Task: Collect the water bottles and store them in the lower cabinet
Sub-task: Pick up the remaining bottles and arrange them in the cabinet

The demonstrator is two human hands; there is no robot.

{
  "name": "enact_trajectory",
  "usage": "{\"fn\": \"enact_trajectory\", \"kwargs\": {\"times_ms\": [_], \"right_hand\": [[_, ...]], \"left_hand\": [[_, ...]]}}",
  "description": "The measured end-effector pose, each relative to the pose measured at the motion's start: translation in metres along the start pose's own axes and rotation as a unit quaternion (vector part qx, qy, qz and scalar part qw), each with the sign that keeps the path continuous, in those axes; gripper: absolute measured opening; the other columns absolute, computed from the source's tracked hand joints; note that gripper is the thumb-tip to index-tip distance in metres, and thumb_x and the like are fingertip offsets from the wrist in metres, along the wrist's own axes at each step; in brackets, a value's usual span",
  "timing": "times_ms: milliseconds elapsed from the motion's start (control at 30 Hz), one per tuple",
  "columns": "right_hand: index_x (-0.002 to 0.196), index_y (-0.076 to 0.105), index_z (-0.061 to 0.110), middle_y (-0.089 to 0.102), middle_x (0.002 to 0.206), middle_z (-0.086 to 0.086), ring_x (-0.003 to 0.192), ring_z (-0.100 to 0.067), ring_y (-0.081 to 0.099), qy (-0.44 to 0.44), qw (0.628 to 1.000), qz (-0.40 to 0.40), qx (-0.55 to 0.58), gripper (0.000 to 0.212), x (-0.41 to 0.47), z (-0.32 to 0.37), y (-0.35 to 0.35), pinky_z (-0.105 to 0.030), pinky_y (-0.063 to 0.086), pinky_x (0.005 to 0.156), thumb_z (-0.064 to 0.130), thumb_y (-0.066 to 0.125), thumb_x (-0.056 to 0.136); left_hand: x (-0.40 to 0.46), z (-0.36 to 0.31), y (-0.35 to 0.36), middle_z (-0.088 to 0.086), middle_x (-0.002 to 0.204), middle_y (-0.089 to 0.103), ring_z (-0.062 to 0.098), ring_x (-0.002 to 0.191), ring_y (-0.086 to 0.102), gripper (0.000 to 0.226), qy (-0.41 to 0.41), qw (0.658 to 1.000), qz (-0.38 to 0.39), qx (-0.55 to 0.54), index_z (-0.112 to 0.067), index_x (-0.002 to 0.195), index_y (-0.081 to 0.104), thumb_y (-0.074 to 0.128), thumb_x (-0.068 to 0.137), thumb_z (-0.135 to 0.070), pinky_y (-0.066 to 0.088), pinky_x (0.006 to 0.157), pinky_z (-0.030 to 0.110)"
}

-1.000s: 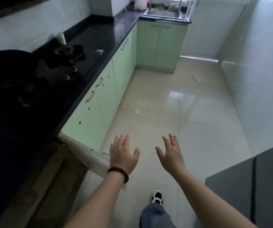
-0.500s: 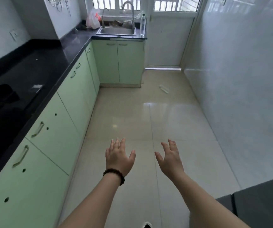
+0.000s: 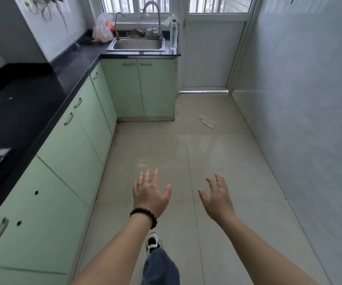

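One water bottle [image 3: 173,34] stands upright on the counter just right of the sink [image 3: 138,44]; another clear bottle [image 3: 206,121] lies on the floor near the door, probably dropped. My left hand [image 3: 149,194] and right hand [image 3: 217,199] hang out front, fingers spread, holding nothing.

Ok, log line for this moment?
left hand open | right hand open | clear plastic bottle upright beside sink | another lying on floor

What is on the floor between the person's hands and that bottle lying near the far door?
Only bare floor tile, in the head view, between the hands and the lying bottle.
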State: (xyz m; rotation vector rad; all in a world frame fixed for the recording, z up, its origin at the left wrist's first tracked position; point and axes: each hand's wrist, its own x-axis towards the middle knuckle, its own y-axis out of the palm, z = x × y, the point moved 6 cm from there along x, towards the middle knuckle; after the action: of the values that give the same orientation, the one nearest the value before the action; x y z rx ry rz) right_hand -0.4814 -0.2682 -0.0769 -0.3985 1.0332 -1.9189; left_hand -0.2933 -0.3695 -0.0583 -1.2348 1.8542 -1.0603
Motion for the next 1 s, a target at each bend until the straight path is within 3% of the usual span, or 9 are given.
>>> {"fn": "enact_trajectory", "kwargs": {"times_ms": [400,733,1000], "right_hand": [[0.143,0.035,0.012,0.011,0.158,-0.013,0.147,-0.025,0.003,0.030,0.998,-0.057,0.000,0.056,0.286,0.089,-0.013,-0.032,0.005,0.118,0.034,0.050,0.095],[0.145,0.032,0.016,0.008,0.160,-0.008,0.148,-0.021,-0.001,0.059,0.995,-0.074,0.026,0.057,0.486,0.079,-0.021,-0.034,0.008,0.119,0.034,0.050,0.094],[0.145,0.032,0.015,0.008,0.160,-0.007,0.148,-0.019,-0.002,0.069,0.994,-0.070,0.046,0.058,0.688,0.062,-0.062,-0.032,0.007,0.117,0.034,0.051,0.094]], "left_hand": [[0.317,-0.033,-0.050,0.004,0.160,0.018,0.019,0.148,0.006,0.071,0.046,0.999,0.000,-0.013,-0.021,0.152,0.019,0.042,0.093,-0.052,0.005,0.119,0.039],[0.516,-0.086,-0.016,0.004,0.159,0.019,0.020,0.148,0.006,0.070,0.059,0.998,0.024,-0.026,-0.019,0.151,0.020,0.043,0.093,-0.051,0.005,0.119,0.041],[0.712,-0.170,0.004,0.004,0.158,0.022,0.020,0.148,0.009,0.070,0.029,0.998,0.024,-0.042,-0.019,0.151,0.022,0.045,0.093,-0.051,0.009,0.119,0.041]]}}
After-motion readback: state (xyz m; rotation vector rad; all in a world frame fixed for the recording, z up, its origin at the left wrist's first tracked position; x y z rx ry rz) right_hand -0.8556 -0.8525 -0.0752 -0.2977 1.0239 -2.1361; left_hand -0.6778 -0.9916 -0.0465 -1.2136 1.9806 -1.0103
